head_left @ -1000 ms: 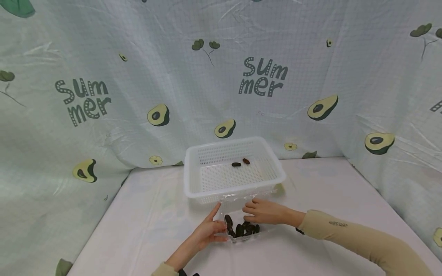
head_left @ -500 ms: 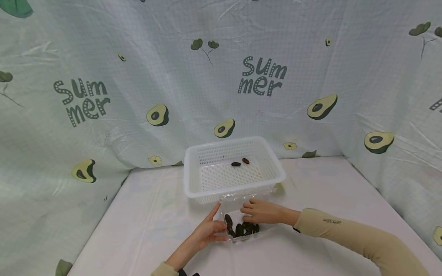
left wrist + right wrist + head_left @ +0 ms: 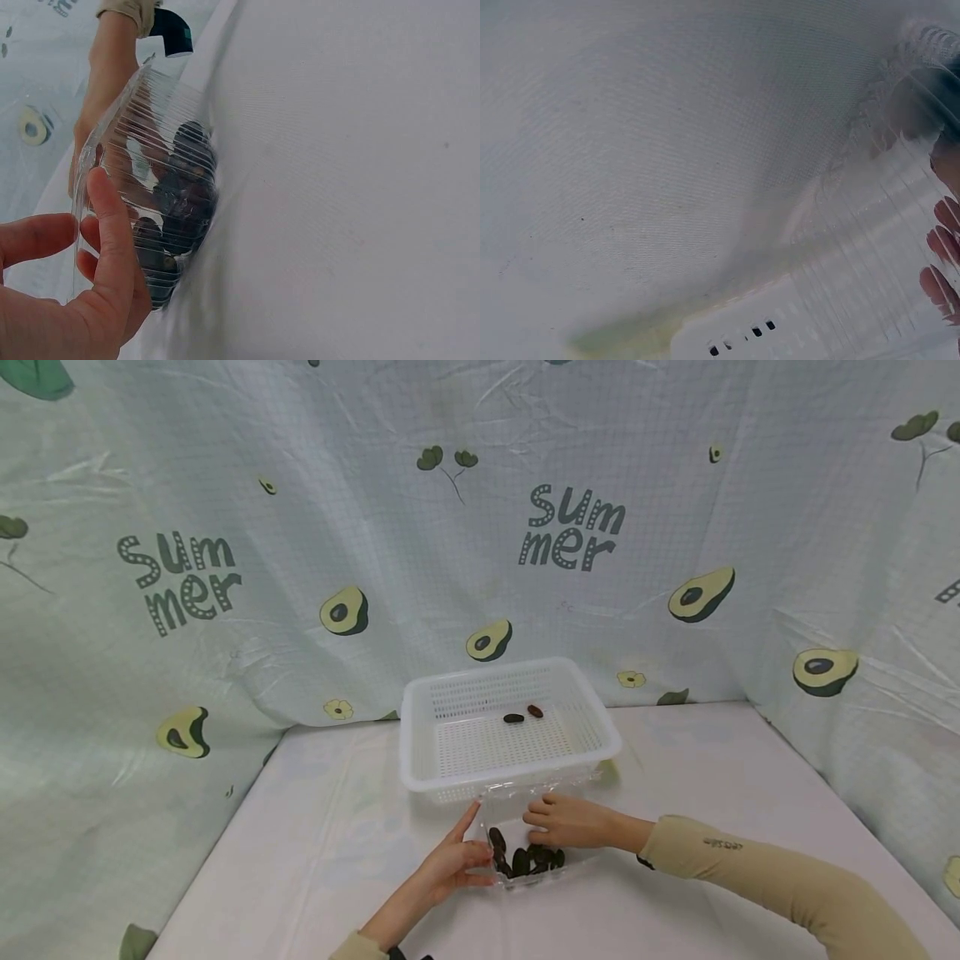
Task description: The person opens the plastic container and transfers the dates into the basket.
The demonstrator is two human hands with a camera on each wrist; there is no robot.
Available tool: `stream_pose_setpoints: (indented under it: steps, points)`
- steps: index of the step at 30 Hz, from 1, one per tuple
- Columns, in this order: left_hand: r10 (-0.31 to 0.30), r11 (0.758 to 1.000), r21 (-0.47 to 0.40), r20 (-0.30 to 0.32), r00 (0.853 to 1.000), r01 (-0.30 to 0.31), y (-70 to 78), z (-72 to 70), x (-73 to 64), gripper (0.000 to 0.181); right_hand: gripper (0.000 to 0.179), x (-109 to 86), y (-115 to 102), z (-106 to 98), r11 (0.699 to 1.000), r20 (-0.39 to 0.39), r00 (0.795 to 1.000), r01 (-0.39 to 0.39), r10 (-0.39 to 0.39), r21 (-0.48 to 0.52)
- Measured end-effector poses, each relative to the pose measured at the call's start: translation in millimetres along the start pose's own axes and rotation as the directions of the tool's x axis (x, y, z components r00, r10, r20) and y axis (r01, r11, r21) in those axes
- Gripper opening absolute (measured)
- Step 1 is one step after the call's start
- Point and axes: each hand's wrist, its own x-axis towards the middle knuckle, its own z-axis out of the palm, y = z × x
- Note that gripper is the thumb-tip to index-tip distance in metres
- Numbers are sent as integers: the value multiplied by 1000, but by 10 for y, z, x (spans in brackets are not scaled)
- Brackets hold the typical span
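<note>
Spread-fingered, the left hand (image 3: 453, 864) braces the left wall of the clear box (image 3: 534, 880), presumably steadying it while the right hand (image 3: 567, 822) reaches inside, by dark oval pieces (image 3: 521, 862) nearest its front wall; I cannot tell whether it pinches one.

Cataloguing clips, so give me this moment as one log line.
left hand: touching side of clear box | right hand: at dark pieces in box, grip unclear | white basket: beyond box, two pieces inside
</note>
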Motion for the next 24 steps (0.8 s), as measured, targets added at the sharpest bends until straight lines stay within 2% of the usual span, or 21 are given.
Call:
stream_pose_setpoints:
  steps: [4, 9, 17, 24]
  points:
    - [3, 1000, 0, 0, 1000, -3, -7, 3, 0, 79, 11, -38, 17, -41, 999, 14, 1000, -26, 26, 26]
    - [5, 1000, -7, -5, 1000, -5, -9, 0, 4, 79, 11, -98, 66, -105, 999, 38, 998, -40, 40, 12]
    - [9, 1000, -12, 2, 1000, -9, -11, 8, -6, 80, 16, -225, 78, -177, 998, 19, 998, -66, 66, -3]
    - [13, 1000, -19, 11, 1000, -13, -13, 5, -15, 80, 10, -383, 106, -278, 993, -9, 993, -118, 118, -11]
